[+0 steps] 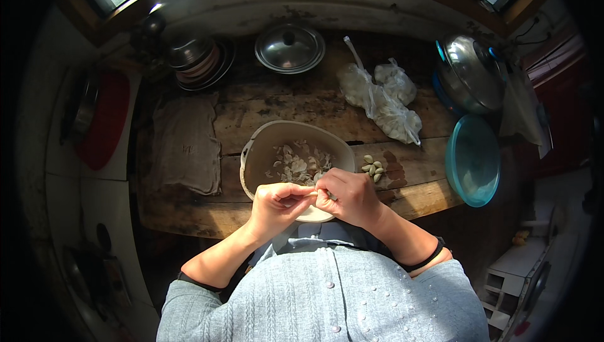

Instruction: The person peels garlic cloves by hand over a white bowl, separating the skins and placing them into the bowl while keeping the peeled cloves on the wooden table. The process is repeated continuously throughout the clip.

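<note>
Over the near rim of a beige plastic basin, my two hands meet at the fingertips. Thumb and fingers of my left hand pinch a small pale garlic clove. My right hand grips the other end of it, and its curled fingers hide most of the clove. Papery garlic skins lie scattered on the basin's floor. Just right of the basin, several peeled garlic cloves sit in a small pile on the wooden table.
Knotted clear plastic bags of pale contents lie at the back right. Beyond them stand a lidded steel pot and a teal plastic bowl at the table's edge. A cloth, stacked bowls and a domed lid occupy the left and back.
</note>
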The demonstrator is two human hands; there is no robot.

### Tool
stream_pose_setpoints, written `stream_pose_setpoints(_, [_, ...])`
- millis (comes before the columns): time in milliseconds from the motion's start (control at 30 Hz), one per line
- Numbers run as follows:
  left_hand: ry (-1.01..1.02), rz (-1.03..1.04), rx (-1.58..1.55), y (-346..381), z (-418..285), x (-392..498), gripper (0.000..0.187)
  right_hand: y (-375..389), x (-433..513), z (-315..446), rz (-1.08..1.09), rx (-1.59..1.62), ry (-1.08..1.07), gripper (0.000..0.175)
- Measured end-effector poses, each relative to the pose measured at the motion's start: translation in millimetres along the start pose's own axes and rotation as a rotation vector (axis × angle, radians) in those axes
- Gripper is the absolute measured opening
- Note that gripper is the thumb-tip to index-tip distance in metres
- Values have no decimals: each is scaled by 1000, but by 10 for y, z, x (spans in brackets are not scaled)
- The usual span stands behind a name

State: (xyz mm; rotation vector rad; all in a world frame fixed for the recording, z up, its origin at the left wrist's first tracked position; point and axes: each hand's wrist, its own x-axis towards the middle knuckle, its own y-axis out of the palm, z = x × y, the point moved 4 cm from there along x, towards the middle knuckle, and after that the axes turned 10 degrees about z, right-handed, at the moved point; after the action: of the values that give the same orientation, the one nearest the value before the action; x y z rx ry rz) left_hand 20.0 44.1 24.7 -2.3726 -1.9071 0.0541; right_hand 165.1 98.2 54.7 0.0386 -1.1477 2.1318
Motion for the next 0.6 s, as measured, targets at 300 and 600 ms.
stream_pose_setpoints(300, [-81, -12, -323, -39, 89, 8, 18, 22, -43, -121, 79, 540, 251, 9])
stream_pose_setpoints(600, [-113, 22, -785, -12, 141, 69, 10, 84, -83, -232, -87, 553, 409, 6])
